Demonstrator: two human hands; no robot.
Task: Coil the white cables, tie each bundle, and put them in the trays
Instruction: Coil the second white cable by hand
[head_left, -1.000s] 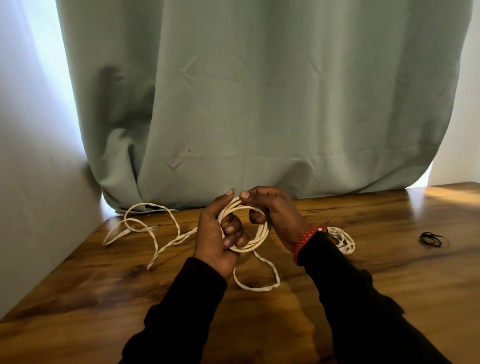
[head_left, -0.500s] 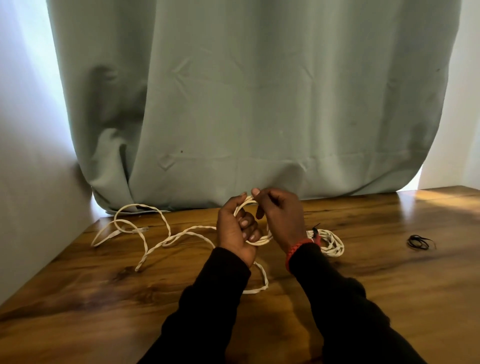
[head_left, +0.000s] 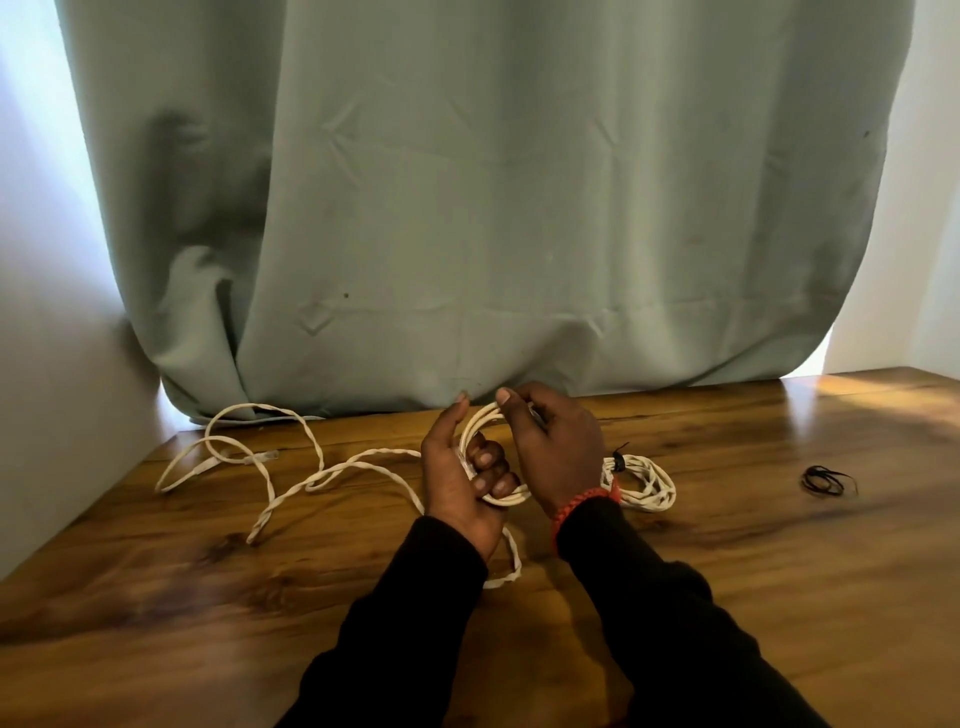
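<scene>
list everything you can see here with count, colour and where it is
loose cable: 1, white, partly coiled in both hands, rest trailing left on the table
tied bundle: 1, white with black tie, on the table behind the right wrist
ties: small black heap, count unclear, far right on the table
table: 1, brown wood
curtain: 1, grey-green, behind the table
left hand: grips the coil
right hand: pinches the coil top, red wristband

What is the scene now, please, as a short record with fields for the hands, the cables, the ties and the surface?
left hand: grips the partly wound coil
right hand: pinches the coil's top
loose cable: trails left over the wooden table
tied bundle: lies behind the right wrist, black tie on it
spare black ties: far right on the table
trays: none in view
backdrop: green curtain
</scene>
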